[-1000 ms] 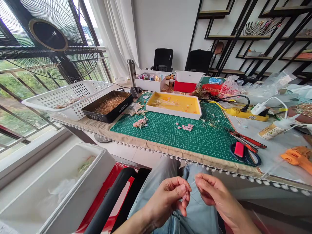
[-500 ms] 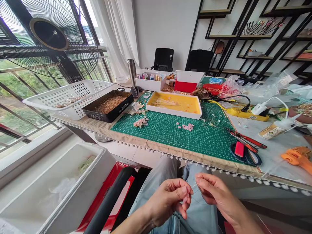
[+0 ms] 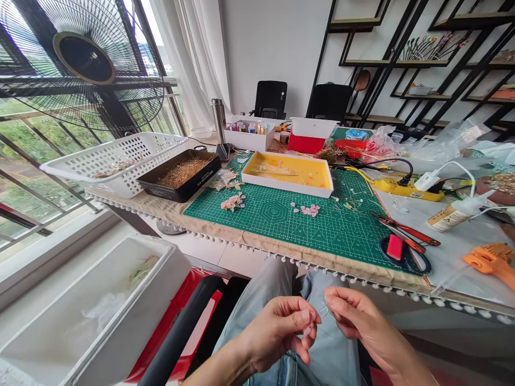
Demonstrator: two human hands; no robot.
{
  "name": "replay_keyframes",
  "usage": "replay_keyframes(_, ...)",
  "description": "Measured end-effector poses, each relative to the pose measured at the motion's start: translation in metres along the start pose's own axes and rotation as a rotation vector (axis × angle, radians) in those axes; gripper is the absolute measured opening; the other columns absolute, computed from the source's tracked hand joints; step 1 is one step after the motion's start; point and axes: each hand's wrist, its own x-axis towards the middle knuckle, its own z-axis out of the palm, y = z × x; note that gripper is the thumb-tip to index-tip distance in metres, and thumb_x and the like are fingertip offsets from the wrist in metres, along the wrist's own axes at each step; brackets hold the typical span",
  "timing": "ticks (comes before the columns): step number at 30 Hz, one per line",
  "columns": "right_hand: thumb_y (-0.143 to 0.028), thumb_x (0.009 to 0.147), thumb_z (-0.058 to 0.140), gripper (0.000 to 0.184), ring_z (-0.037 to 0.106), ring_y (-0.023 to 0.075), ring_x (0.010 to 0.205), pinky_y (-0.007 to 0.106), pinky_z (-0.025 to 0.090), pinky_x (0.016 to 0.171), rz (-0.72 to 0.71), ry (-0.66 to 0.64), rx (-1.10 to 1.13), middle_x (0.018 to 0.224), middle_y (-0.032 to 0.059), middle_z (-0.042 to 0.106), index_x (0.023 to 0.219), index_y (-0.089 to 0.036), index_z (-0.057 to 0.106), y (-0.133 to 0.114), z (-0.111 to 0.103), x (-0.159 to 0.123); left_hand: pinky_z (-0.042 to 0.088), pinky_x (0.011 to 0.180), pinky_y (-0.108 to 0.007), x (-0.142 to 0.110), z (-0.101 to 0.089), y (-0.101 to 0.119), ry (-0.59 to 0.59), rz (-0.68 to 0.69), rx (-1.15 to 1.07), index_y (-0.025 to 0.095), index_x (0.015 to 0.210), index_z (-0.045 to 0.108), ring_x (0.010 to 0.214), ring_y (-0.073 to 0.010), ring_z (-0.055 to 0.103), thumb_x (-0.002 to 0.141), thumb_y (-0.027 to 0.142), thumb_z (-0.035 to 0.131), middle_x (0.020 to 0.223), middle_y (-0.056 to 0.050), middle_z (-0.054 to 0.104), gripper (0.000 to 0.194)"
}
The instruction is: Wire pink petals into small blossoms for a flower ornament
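Above my lap, my left hand (image 3: 281, 328) is closed in a pinch, and a small pale pink petal-like piece (image 3: 308, 331) shows at its fingertips. Close to its right, my right hand (image 3: 356, 317) pinches a thin, shiny wire or thread (image 3: 324, 309) that spans the narrow gap between the hands. Whether the wire is joined to the pink piece I cannot tell. On the green cutting mat (image 3: 265, 230) lie loose pink petal-like pieces (image 3: 309, 209) and, farther left, a small heap of peach-pink pieces (image 3: 233, 201).
A white tray with a yellow bottom (image 3: 287, 187) stands on the mat. Left of it are a black box of brown strands (image 3: 177, 179) and a white basket (image 3: 120, 185). Pliers (image 3: 418, 234), scissors (image 3: 422, 261), a glue bottle (image 3: 450, 215) and an orange glue gun (image 3: 491, 260) lie right.
Both hands have shifted very slightly to the right, keeping their pinches. The wire between them shows at a slightly different angle. The view has tilted a little; the table items stay in place.
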Motion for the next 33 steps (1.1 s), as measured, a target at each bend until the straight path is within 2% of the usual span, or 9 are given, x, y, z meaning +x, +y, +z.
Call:
replay_keyframes(13,-0.061,0.078,0.066,0.049,0.017,0.0082,0.053,0.024,0.013,0.048,0.020,-0.001,0.016,0.059,-0.0088,0.024,0.065,-0.021,0.042,-0.002,0.002,0.000,0.049,0.041,-0.017,0.001,0.000,0.001,-0.033,-0.015,-0.051,0.005,0.081,0.067,0.047,-0.0070,0.054,0.069,0.038,0.083,0.062,-0.003,0.059,0.038)
replay_keyframes(24,-0.054,0.079,0.067,0.048,0.018,0.0064,0.050,0.025,0.011,0.046,0.028,-0.207,0.085,0.058,-0.0086,0.027,0.060,-0.020,0.038,-0.004,0.005,0.006,0.047,0.039,-0.014,-0.002,-0.008,-0.003,-0.162,-0.121,-0.124,0.005,0.086,0.068,0.047,-0.0058,0.055,0.071,0.033,0.083,0.064,-0.003,0.060,0.035)
replay_keyframes(33,-0.056,0.076,0.068,0.051,0.019,0.0056,0.049,0.025,0.012,0.046,0.037,-0.219,0.098,0.058,-0.0084,0.028,0.058,-0.020,0.037,-0.008,0.006,0.007,0.046,0.039,-0.014,-0.002,-0.012,-0.003,-0.182,-0.124,-0.146,0.005,0.086,0.068,0.047,-0.0057,0.054,0.072,0.034,0.082,0.064,-0.002,0.058,0.035)
